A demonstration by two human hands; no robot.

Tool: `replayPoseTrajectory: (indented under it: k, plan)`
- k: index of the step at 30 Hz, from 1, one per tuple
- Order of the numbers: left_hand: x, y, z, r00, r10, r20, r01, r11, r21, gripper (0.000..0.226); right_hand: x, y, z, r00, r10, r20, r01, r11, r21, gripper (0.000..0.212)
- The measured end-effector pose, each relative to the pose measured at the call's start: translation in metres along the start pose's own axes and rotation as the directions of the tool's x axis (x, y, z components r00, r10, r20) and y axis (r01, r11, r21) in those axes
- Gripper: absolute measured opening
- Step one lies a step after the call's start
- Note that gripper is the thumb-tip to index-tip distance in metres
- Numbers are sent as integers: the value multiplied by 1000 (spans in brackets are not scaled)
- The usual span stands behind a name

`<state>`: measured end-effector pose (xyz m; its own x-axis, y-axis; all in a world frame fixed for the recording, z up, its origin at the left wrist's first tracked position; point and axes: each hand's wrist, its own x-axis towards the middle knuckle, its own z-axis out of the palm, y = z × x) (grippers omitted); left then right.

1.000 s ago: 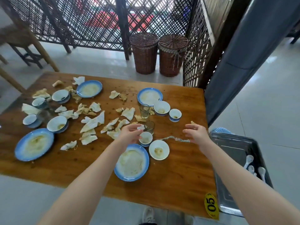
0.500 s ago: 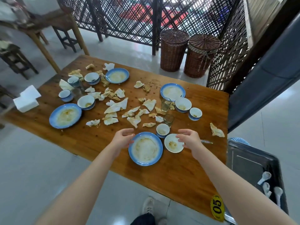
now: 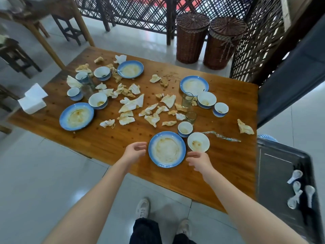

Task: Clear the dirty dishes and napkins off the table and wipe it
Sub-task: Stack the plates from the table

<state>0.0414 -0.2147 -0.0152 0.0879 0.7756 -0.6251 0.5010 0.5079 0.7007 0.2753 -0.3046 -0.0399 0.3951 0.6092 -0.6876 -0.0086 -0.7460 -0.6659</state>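
Dirty dishes (image 3: 76,116) and crumpled napkins (image 3: 133,104) lay across the wooden table (image 3: 219,173), none yet cleared. Head view: the nearest blue-rimmed plate (image 3: 167,149) sat by the near edge, with a white saucer (image 3: 198,142) just beside it at 2 o'clock. The left hand (image 3: 134,152), at the plate's 9 o'clock, and the right hand (image 3: 199,161), at 4 o'clock, held nothing, fingers loosely curled. Within the last second both had drawn back to flank the plate, so a two-handed lift seemed next.

Two lidded wicker baskets (image 3: 191,37) stand side by side on the tiled floor (image 3: 35,173) before a dark lattice screen (image 3: 140,13); a dark wooden stool (image 3: 12,55) stands far left
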Motion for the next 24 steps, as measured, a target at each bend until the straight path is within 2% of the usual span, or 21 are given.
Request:
replayPoseTrajectory:
  k: [4,11,19,24]
  plan:
    - [25,2,-3,999,16,51,-18,999,44,37,4,11,18,997,24,-80,-24,1000,-1,20]
    - [69,9,-11,982,-1,191,-25,990,137,40,7,21,42,954,139,-266,-113,987,114,29]
    - [105,12,-23,930,-34,366,-52,973,223,44,21,14,69,918,194,-347,-128,971,204,43]
    - [116,13,-21,891,-58,450,-80,957,281,51,24,16,72,897,233,-376,-141,956,256,42]
